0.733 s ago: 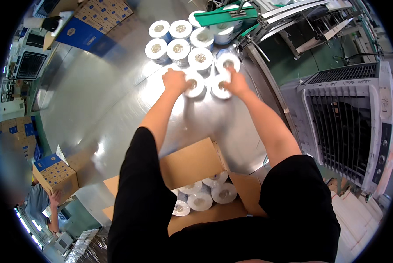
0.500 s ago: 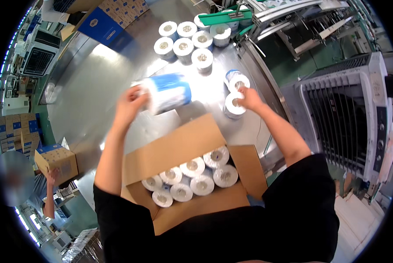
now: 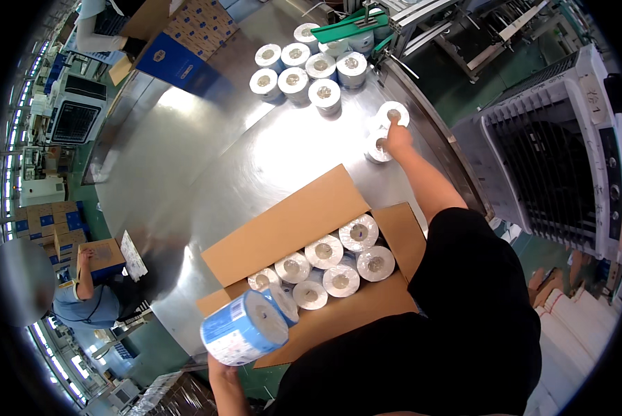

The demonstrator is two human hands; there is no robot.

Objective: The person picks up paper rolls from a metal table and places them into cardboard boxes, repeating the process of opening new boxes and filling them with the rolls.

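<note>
My left hand [image 3: 224,367], mostly hidden, holds a blue-and-white wrapped pack of paper rolls [image 3: 234,329] from below, tilted over the left front corner of an open cardboard box [image 3: 283,239]. Another tilted wrapped roll [image 3: 281,305] shows just behind that pack. Several white paper rolls [image 3: 341,280] stand in the box with their cores facing up. Out on the metal table, my right hand [image 3: 398,141] is closed on two wrapped paper rolls, its fingers at the cores of the far one [image 3: 393,111] and the near one [image 3: 377,150].
Several wrapped rolls [image 3: 295,80] stand grouped at the table's far side, below a green guide [image 3: 349,28] of a machine. A blue carton [image 3: 175,66] is at the far left. An air cooler [image 3: 543,149] stands right. Co-workers handle cartons at left, one a brown carton [image 3: 103,256].
My left hand has carried its pack from above the table down to the box's left front corner. The two rolls at my right hand have shifted slightly away. My view has turned a little.
</note>
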